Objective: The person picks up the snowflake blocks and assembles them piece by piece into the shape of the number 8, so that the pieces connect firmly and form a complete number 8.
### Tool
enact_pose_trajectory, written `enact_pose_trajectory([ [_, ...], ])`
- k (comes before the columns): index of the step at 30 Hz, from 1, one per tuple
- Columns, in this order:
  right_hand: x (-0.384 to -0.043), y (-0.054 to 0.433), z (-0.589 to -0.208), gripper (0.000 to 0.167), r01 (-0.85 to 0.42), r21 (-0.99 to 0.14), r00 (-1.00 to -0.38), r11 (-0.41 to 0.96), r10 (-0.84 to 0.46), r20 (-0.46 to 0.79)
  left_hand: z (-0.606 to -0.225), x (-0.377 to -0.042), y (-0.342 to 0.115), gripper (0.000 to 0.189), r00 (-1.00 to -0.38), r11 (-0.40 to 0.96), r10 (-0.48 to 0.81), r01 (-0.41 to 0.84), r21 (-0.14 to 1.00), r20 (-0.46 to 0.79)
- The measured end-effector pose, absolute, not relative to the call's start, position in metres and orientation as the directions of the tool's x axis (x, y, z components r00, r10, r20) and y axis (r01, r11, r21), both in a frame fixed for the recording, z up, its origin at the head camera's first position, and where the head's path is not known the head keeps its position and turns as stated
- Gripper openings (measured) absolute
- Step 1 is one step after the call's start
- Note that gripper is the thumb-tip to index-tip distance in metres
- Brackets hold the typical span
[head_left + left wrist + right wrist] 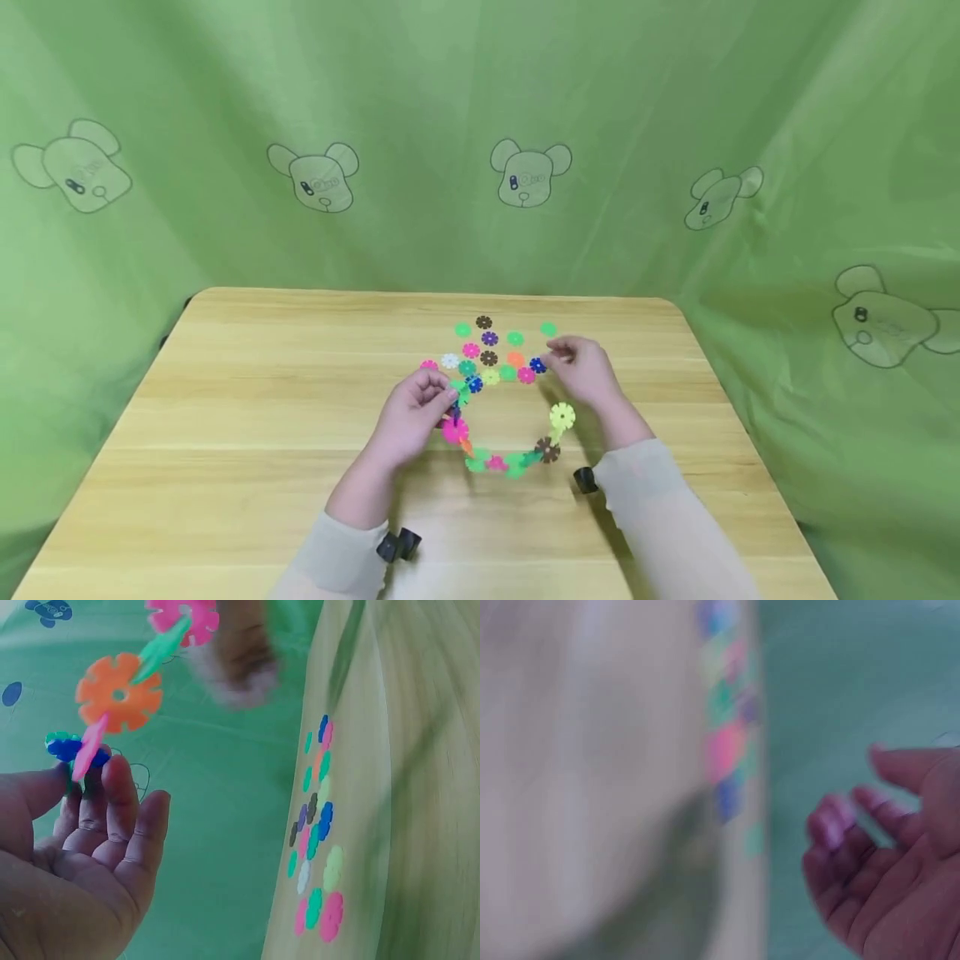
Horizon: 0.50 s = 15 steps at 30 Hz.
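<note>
My left hand (412, 417) pinches one end of a chain of notched plastic discs between thumb and fingertips. In the left wrist view, a blue disc (64, 748) sits at those fingertips, joined to a pink disc (91, 746) and an orange disc (120, 691). The chain curves below the hands through a brown disc (547, 450) to a yellow disc (562, 416) at its free end. My right hand (588, 371) hovers over the right side of the loose discs, near a blue disc (537, 365). Its fingers are loosely bent with nothing between them in the right wrist view.
Several loose discs in pink, green, white, purple and brown lie toward the far side of the wooden table (247, 467), among them a white disc (449, 361) and an orange disc (516, 359). A green curtain (420, 100) hangs behind the table.
</note>
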State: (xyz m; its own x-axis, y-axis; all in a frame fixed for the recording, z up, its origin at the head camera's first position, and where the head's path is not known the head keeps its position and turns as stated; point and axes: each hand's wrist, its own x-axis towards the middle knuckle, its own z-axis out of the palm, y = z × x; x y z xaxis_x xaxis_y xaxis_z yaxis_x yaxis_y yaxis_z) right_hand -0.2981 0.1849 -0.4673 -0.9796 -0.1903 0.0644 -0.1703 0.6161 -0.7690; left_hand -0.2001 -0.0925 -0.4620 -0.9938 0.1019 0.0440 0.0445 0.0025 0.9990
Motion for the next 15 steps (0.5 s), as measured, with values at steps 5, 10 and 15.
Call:
enact_pose_trajectory([
  [5, -0.305, 0.192, -0.494, 0.048, 0.027, -0.747, -0.98, 0.664, -0.131, -0.151, -0.467, -0.203, -0.091, 0.035, -0.996, -0.045, 0.088, 0.007, 0.999, 0.011],
  [10, -0.316, 0.175, -0.512, 0.044, -0.103, -0.579, -0.976, 0.809, -0.193, -0.097, -0.467, -0.202, -0.091, 0.038, -0.997, -0.022, 0.073, 0.034, 0.999, 0.035],
  [15, -0.323, 0.166, -0.52, 0.034, -0.165, -0.399, -0.964, 0.902, -0.234, -0.129, -0.469, -0.203, -0.092, 0.031, -0.999, 0.004, 0.052, 0.01, 1.0, 0.01],
])
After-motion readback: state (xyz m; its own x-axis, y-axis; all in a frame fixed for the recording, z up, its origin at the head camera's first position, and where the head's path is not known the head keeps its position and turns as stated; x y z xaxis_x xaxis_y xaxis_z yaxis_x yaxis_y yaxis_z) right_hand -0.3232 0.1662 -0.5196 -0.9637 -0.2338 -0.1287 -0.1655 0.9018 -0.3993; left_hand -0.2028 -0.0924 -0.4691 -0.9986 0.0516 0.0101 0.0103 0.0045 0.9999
